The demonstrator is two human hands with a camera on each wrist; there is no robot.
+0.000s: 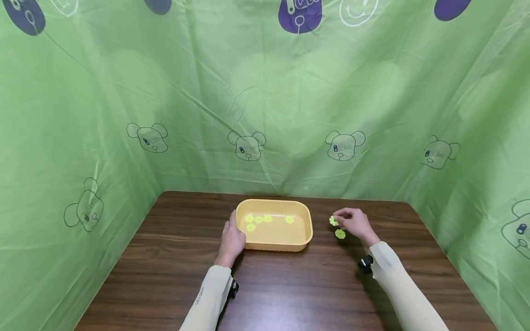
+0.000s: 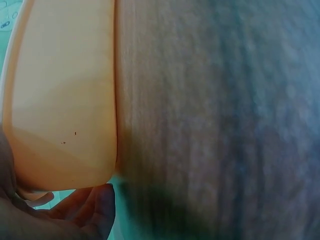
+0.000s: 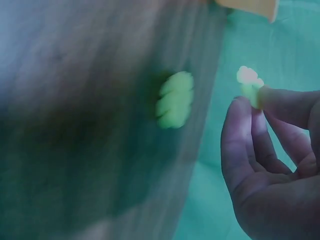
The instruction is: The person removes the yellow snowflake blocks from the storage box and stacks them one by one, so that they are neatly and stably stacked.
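A shallow yellow plastic basin (image 1: 273,246) stands on the table with several yellow-green flower-shaped pieces (image 1: 268,219) on its floor. My left hand (image 1: 232,240) grips its left end; in the left wrist view the fingers (image 2: 102,202) curl round the end of the basin wall (image 2: 65,100). To the right of the basin, my right hand (image 1: 357,224) pinches one flower-shaped piece (image 1: 333,220) between thumb and fingertips, held above the table in the right wrist view (image 3: 248,82). Another flower-shaped piece (image 1: 340,234) lies on the table just below that hand.
The dark wood-grain table (image 1: 165,257) ends at the back and sides against a green curtain (image 1: 290,170) printed with cartoon faces. A corner of the basin shows at the top of the right wrist view. Both sleeves carry small dark wrist devices.
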